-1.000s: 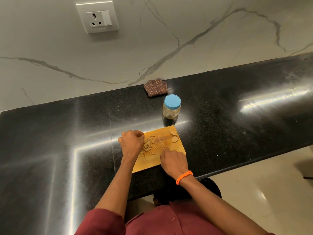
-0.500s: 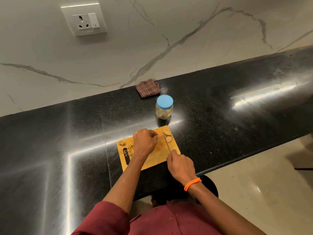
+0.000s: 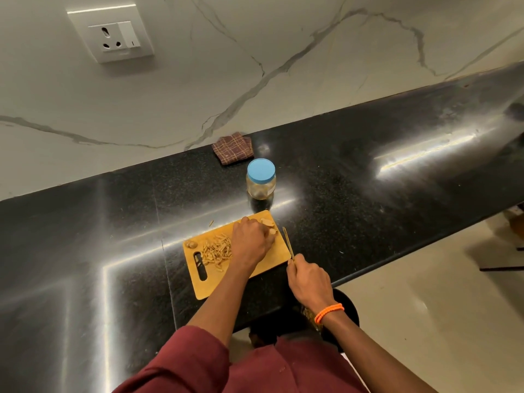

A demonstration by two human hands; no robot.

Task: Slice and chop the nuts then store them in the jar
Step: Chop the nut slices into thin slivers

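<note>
From the head camera, a rectangular yellow wooden cutting board with a slot handle lay on a polished black stone counter, near the counter's front edge. On the board's left part, beside the slot, sat a loose pile of pale chopped nut slivers. One whole brown nut rested at the board's far left corner. A few uncut pale nut pieces lay at the board's far right corner.

The left hand reached across the board with its fingers curled down over those uncut pieces; whether it actually gripped one cannot be told. Half a second before, this hand had been nearer the board's middle, covering part of the sliver pile, which now showed in full.

The right hand was off the board's right near corner, closed around the handle of a thin-bladed knife. The blade pointed away from the person, just beside the board's right edge. Earlier the blade had been over the board near the uncut pieces. An orange beaded bracelet circled the right wrist.

Beyond the board's far edge stood a clear round jar with a blue lid, upright and closed, apart from the board. Farther behind the jar, against the white marbled wall, lay a folded brown checked cloth. A white wall socket was mounted high on the wall, up and left of the board.
</note>
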